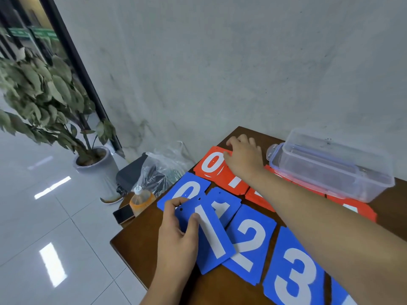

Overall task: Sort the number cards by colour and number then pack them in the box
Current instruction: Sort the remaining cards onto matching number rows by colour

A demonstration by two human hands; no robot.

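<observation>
Blue cards lie in a near row on the brown table [141,241]: a 0 [187,189], a 1 [224,205], a 2 [251,241] and a 3 [295,274]. My left hand [176,232] pinches a second blue 1 card [212,236] by its left edge, tilted over the 0, 1 and 2. Red cards form the far row. My right hand [244,155] rests on the far right corner of the red 0 card [210,164], fingers fairly straight. A red 1 card [231,182] lies beside it. My right forearm hides further red cards. The clear plastic box [330,166] stands at the back right.
A grey wall runs right behind the table. Left of the table, lower down, are an orange drink bottle [141,199], a phone [123,214] and a plastic bag [163,170]. A potted plant [44,95] stands on the tiled floor. Another red card [354,209] lies before the box.
</observation>
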